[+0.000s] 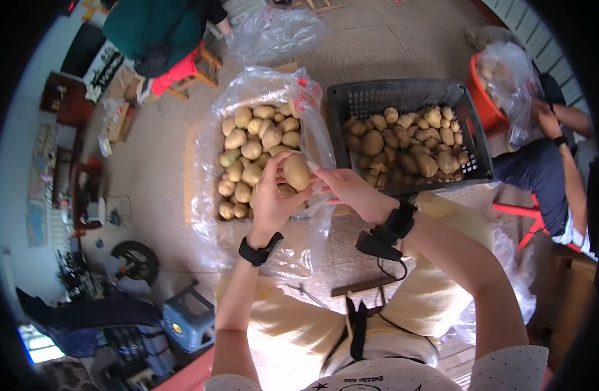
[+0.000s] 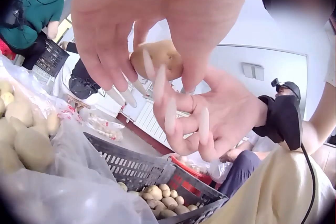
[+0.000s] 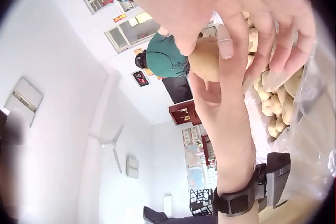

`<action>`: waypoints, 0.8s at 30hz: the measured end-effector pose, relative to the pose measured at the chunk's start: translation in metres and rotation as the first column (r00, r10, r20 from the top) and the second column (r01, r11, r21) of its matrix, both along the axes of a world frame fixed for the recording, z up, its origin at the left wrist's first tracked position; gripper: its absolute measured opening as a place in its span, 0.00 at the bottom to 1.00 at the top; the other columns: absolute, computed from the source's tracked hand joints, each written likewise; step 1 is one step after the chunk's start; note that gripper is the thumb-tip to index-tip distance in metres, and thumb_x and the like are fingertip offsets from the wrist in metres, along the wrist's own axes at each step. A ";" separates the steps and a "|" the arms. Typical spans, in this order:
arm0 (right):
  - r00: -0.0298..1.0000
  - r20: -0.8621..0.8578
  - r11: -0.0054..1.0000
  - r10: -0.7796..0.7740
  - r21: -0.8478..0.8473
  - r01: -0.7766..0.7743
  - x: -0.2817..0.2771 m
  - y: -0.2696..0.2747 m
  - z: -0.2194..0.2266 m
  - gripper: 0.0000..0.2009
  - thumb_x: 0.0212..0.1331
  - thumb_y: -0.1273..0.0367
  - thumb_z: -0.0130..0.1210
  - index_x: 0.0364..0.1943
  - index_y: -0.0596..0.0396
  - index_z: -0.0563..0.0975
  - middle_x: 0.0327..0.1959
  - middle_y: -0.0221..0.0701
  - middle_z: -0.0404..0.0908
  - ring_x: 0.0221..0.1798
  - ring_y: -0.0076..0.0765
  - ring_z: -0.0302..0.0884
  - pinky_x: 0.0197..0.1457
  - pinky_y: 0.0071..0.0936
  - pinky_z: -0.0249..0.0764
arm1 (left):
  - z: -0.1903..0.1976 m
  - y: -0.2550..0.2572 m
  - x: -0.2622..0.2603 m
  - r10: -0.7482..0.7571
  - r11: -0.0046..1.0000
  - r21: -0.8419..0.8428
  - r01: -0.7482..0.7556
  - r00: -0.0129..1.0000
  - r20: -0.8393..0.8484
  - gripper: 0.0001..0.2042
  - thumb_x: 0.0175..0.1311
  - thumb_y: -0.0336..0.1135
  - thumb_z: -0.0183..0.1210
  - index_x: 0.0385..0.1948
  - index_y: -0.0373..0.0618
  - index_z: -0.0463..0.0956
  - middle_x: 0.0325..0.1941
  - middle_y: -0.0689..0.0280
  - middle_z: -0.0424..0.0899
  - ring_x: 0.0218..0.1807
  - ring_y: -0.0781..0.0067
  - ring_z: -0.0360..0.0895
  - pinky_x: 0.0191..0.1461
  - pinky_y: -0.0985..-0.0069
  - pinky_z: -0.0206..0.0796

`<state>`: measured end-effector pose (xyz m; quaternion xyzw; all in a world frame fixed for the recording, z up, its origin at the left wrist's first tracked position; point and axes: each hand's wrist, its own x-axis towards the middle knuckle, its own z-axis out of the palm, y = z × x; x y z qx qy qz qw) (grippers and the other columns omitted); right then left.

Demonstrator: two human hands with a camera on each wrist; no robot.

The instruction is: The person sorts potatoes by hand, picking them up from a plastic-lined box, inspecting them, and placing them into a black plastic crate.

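In the head view a large oval potato point(image 1: 297, 172) is held above a plastic-lined box of potatoes point(image 1: 252, 150). My left hand point(image 1: 278, 201) grips it from the left, thumb underneath and fingers round its far side. My right hand point(image 1: 353, 190) meets its right side with fingertips, long nails against the skin. The left wrist view shows small dark eyes on the potato point(image 2: 160, 58), with curled fingers of the right hand point(image 2: 210, 121) beside it. From the right wrist, the potato point(image 3: 205, 60) appears between thumb and finger, the left hand point(image 3: 223, 98) below.
Right of the lined box stands a black plastic crate point(image 1: 410, 186) of mostly smaller potatoes. A red bucket point(image 1: 487, 111) and a seated person point(image 1: 540, 163) are farther right. Another person in green point(image 1: 156, 32) sits at the upper left. Clear plastic sheeting point(image 1: 273, 32) lies on the floor.
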<state>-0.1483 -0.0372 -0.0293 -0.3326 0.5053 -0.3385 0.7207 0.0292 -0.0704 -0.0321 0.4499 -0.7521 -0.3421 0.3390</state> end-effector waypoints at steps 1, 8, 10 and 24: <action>0.992 -0.091 0.991 -0.085 -0.108 0.075 0.002 -0.004 -0.013 0.21 0.65 0.53 0.47 0.42 0.59 0.78 0.34 0.29 0.80 0.39 0.23 0.74 0.45 0.23 0.70 | 0.005 -0.008 -0.001 0.008 1.000 -0.029 -0.008 1.000 -0.006 0.31 0.44 0.29 0.71 0.53 0.42 0.65 0.42 0.60 0.80 0.44 0.70 0.79 0.47 0.74 0.73; 0.974 -0.115 0.920 -0.194 -0.367 0.140 0.014 0.017 -0.017 0.15 0.63 0.60 0.52 0.43 0.60 0.77 0.34 0.34 0.81 0.36 0.27 0.77 0.42 0.24 0.72 | -0.007 -0.123 0.014 0.092 0.994 0.015 -0.104 0.928 0.361 0.30 0.47 0.34 0.70 0.52 0.42 0.63 0.40 0.60 0.78 0.39 0.71 0.78 0.41 0.74 0.72; 0.976 -0.044 0.881 -0.213 -0.442 0.172 0.016 0.024 -0.010 0.17 0.63 0.59 0.52 0.43 0.59 0.77 0.36 0.38 0.81 0.38 0.35 0.79 0.43 0.29 0.73 | -0.032 -0.158 0.020 0.099 0.991 0.044 -0.130 0.899 0.426 0.32 0.46 0.42 0.71 0.52 0.42 0.63 0.38 0.59 0.78 0.39 0.68 0.78 0.41 0.72 0.71; 0.989 -0.049 0.898 -0.142 -0.427 0.108 0.003 0.023 0.016 0.20 0.61 0.55 0.53 0.47 0.56 0.76 0.37 0.40 0.80 0.45 0.46 0.72 0.50 0.37 0.67 | -0.169 -0.234 0.005 0.348 0.934 -0.236 -0.270 0.525 0.776 0.37 0.63 0.61 0.46 0.67 0.43 0.52 0.69 0.57 0.55 0.68 0.52 0.52 0.66 0.46 0.47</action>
